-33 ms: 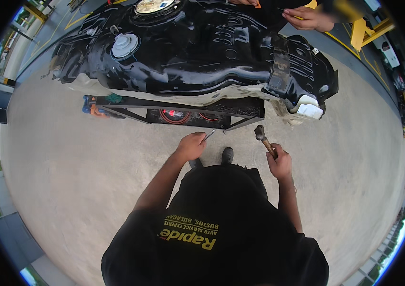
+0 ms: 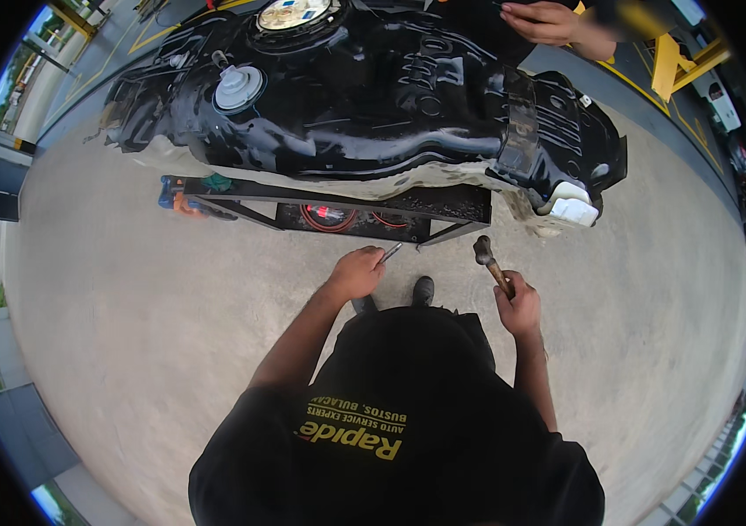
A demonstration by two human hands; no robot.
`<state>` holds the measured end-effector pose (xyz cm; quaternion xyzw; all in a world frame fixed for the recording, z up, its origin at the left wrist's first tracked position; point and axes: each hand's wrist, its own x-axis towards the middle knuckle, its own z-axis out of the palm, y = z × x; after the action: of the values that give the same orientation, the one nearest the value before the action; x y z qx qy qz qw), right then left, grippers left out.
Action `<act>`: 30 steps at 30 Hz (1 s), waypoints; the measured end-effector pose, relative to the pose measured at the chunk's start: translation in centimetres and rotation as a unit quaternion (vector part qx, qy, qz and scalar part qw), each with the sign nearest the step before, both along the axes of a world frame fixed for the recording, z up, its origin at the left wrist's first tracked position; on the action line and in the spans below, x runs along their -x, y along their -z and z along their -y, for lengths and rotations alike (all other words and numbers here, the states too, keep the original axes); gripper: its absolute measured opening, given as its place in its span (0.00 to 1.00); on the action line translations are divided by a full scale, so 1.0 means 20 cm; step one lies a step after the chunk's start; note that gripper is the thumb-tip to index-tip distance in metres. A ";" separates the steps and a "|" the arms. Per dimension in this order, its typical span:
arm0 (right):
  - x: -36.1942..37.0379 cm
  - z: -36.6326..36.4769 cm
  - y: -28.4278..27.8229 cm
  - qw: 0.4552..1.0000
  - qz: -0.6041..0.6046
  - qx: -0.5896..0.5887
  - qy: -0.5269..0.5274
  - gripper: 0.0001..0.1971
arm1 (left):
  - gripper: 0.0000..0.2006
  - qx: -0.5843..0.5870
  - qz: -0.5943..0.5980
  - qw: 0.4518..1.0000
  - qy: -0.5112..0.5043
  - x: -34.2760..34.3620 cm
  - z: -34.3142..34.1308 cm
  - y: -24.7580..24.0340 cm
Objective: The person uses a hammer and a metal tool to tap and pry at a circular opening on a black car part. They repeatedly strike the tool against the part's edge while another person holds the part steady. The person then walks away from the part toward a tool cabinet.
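My left hand (image 2: 359,273) is closed around a slim metal rod (image 2: 393,252), which looks like a punch or chisel; its tip points up and away to the right. In my right hand (image 2: 519,307) is a hammer (image 2: 484,250), gripped by its wooden handle with the dark head upward. Both tools are held in the air, apart from each other, on the near side of a large black fuel tank (image 2: 373,118). A grey round cap (image 2: 239,88) sits on the tank's left part, and a pale round disc (image 2: 296,12) lies farther back.
The tank rests on a black metal cart (image 2: 460,200), whose lower shelf holds a red coiled hose (image 2: 329,219). A green cloth (image 2: 217,182) lies at its left end. Another person's hand (image 2: 548,24) is over the tank's far side. A yellow stand (image 2: 675,70) is at far right.
The whole view has shifted slightly. The other person's hand has moved a little left and up, and the orange thing by their other hand has left view. My grips look the same.
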<state>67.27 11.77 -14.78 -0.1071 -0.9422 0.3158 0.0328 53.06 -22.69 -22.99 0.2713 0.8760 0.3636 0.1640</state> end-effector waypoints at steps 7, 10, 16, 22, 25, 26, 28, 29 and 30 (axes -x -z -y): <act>0.00 -0.18 0.08 0.998 0.055 0.031 0.029 0.16 | 0.09 0.078 -0.023 0.997 -0.011 0.05 0.01 -0.46; 0.04 -0.22 0.12 0.998 -0.001 0.062 0.003 0.13 | 0.09 0.109 -0.046 0.992 -0.033 0.07 0.06 -0.47; 0.17 -0.26 0.12 0.974 0.015 0.210 -0.081 0.11 | 0.09 0.178 -0.004 0.976 -0.124 -0.02 0.17 -0.37; 0.44 -0.13 -0.10 0.937 -0.012 0.295 -0.188 0.10 | 0.10 0.200 0.053 0.940 -0.271 -0.45 0.60 0.14; 0.54 -0.04 -0.32 0.921 -0.032 0.321 -0.218 0.10 | 0.10 0.177 0.035 0.911 -0.370 -0.74 0.87 0.24; 0.59 -0.01 -0.37 0.916 -0.033 0.333 -0.222 0.10 | 0.10 0.161 0.018 0.910 -0.382 -0.78 0.99 0.24; 0.66 0.07 -0.50 0.932 -0.068 0.279 -0.223 0.10 | 0.09 0.125 0.022 0.886 -0.447 -0.74 1.10 0.15; 0.71 0.13 -0.59 0.939 -0.098 0.232 -0.233 0.10 | 0.07 0.131 0.023 0.871 -0.472 -0.70 1.17 0.06; 0.76 0.20 -0.67 0.943 -0.130 0.189 -0.240 0.10 | 0.07 0.140 0.022 0.856 -0.497 -0.66 1.26 0.01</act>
<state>52.05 7.75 -1.31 0.1598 -0.8504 0.4981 0.0571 66.23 -47.87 -23.25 -0.2337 0.9321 0.2763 0.0167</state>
